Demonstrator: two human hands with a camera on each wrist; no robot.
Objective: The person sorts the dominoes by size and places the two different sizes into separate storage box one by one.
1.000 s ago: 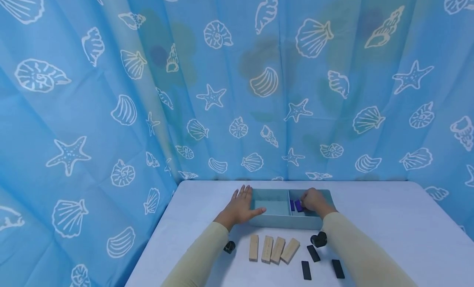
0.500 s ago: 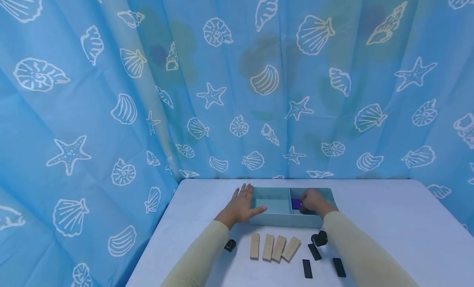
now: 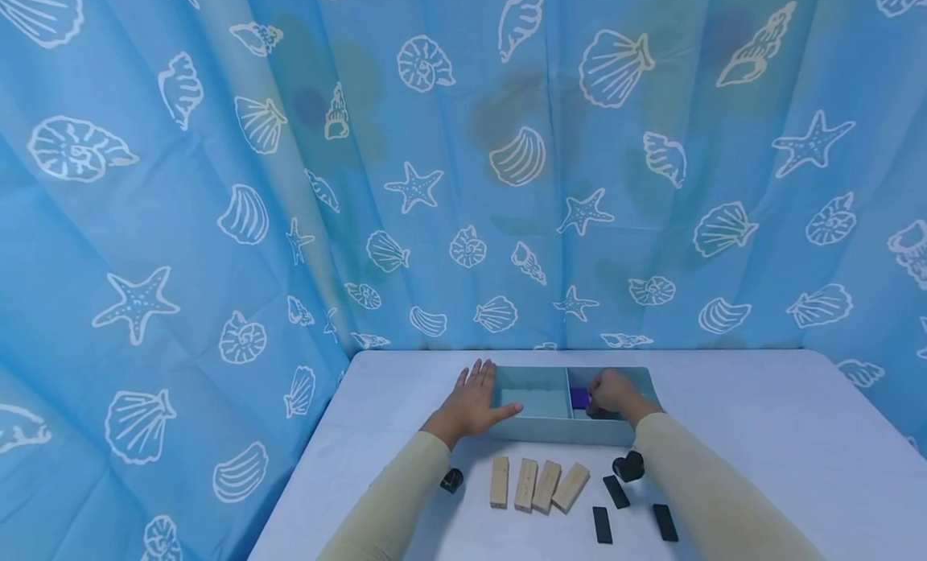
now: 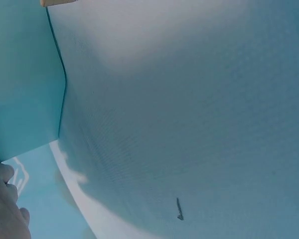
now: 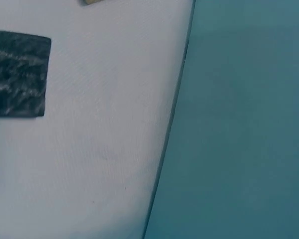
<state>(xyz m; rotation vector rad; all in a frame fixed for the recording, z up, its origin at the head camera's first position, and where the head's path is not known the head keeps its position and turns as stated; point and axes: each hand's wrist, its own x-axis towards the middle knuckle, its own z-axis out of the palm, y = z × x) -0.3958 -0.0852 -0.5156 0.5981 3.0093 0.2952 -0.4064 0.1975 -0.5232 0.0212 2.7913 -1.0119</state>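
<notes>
A grey-green divided box (image 3: 558,432) stands on the table. My left hand (image 3: 471,404) lies at its left end, fingers straight and thumb over the front rim. In the left wrist view, this hand's fingertips (image 4: 7,199) show at the lower left beside the box wall (image 4: 25,79). Inside the right compartment, my right hand (image 3: 614,390) has its fingers curled down and pinches a flat purple block (image 3: 579,398) close to the divider (image 3: 568,392). The hand covers part of the purple. The right wrist view shows only the box's outer wall (image 5: 239,124), not the hand.
Several wooden blocks (image 3: 499,482) lie in a row before the box. Three black flat blocks (image 3: 603,525) lie at the front right; one black block (image 5: 17,74) shows close up in the right wrist view. A shell-patterned blue curtain (image 3: 463,183) hangs behind the table.
A second ago two purple pieces showed with a gap between them; the right-hand one has moved left, and now one purple patch shows. The left hand has stayed in place.
</notes>
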